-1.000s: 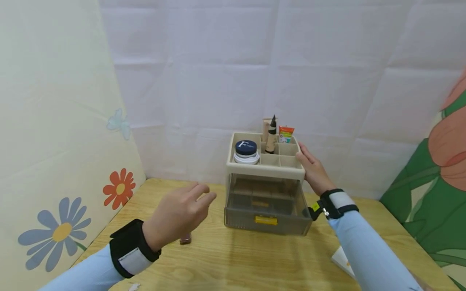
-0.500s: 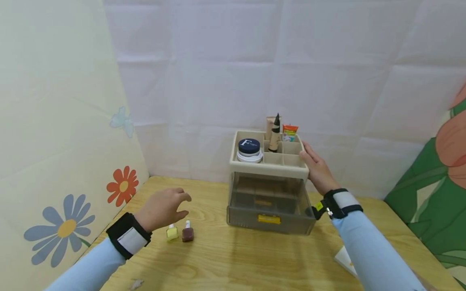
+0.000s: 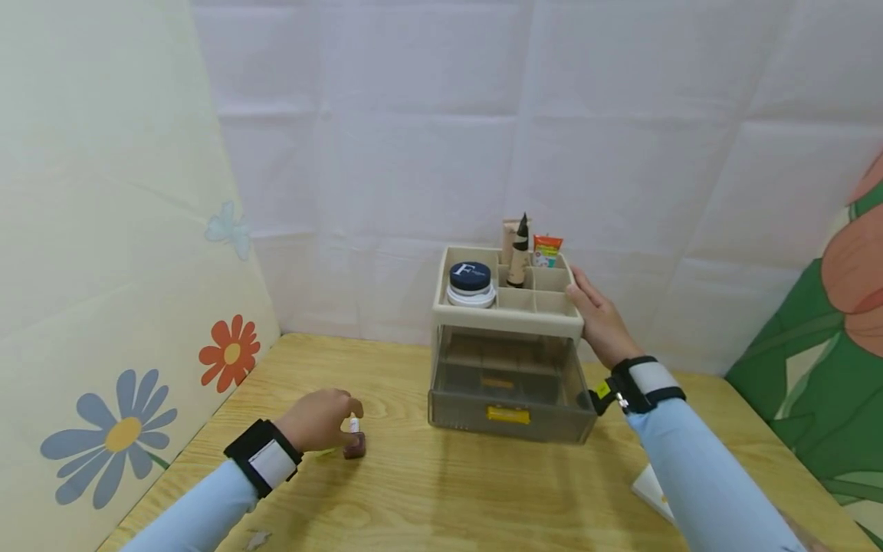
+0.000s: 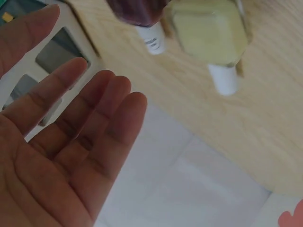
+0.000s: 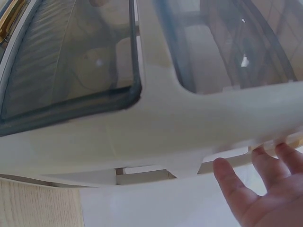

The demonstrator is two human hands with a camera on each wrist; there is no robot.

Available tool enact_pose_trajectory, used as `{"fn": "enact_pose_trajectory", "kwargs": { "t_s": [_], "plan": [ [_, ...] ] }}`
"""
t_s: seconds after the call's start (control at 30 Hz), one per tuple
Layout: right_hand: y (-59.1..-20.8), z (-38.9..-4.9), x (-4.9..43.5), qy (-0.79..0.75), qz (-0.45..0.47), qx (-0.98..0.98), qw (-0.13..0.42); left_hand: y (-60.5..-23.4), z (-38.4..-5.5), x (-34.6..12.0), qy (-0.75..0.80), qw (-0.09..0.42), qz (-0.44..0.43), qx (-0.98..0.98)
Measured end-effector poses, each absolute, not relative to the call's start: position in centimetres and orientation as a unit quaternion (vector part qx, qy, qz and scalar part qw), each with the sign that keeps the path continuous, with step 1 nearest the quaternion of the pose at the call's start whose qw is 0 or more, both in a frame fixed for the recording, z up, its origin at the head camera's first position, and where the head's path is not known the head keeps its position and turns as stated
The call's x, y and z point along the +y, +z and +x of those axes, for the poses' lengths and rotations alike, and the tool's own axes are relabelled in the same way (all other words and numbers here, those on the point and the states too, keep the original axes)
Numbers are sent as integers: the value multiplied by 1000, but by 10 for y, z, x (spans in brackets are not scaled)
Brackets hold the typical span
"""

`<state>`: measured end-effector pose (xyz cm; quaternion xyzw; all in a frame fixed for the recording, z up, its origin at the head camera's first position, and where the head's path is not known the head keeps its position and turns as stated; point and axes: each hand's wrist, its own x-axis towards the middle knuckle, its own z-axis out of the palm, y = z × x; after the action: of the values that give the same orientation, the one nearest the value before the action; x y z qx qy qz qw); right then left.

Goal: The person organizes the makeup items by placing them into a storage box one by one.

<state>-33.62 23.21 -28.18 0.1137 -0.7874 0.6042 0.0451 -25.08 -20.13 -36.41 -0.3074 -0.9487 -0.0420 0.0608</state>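
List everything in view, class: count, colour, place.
Table: 1, tan, below
Backdrop: 1, white, behind
Floral panels: 2, multicoloured, sides
Organizer: 1, cream, table
Drawer: 1, grey, organizer's front
Container stack: 1, navy-white, organizer's top left
Tubes: 3, beige, beige-black, orange-green, organizer's top
Bottles: 2, maroon, yellow, table's left
Flat object: 1, white, table's right
Unclear item: 1, pale, near left
Sleeves: 2, blue, frame bottom
Straps: 2, black-grey, beside sleeves
Left hand: 1, by bottles
Right hand: 1, against organizer

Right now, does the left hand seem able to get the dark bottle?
Probably yes: the left hand holds nothing, it is very near the dark bottle, and nothing seems to block the way.
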Motion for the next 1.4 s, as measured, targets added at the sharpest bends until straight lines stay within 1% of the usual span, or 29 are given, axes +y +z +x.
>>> {"fn": "enact_pose_trajectory", "kwargs": {
  "t_s": [0.17,0.33,0.67,1.17,1.4],
  "plan": [
    [-282,-335,232,610,119,-782,48,-376,-254,-201,-44,65,-322,-943],
    [-282,-334,232,616,125,-777,49,-388,-259,-202,-61,59,-329,-941],
    [-282,-333,232,618,121,-775,49,-396,-262,-201,-111,-1,-295,-949],
    [-282,-334,232,619,124,-774,53,-398,-261,-194,-78,24,-297,-952],
    [-284,-335,232,617,121,-776,47,-401,-262,-193,-80,14,-297,-951]
  ]
}}
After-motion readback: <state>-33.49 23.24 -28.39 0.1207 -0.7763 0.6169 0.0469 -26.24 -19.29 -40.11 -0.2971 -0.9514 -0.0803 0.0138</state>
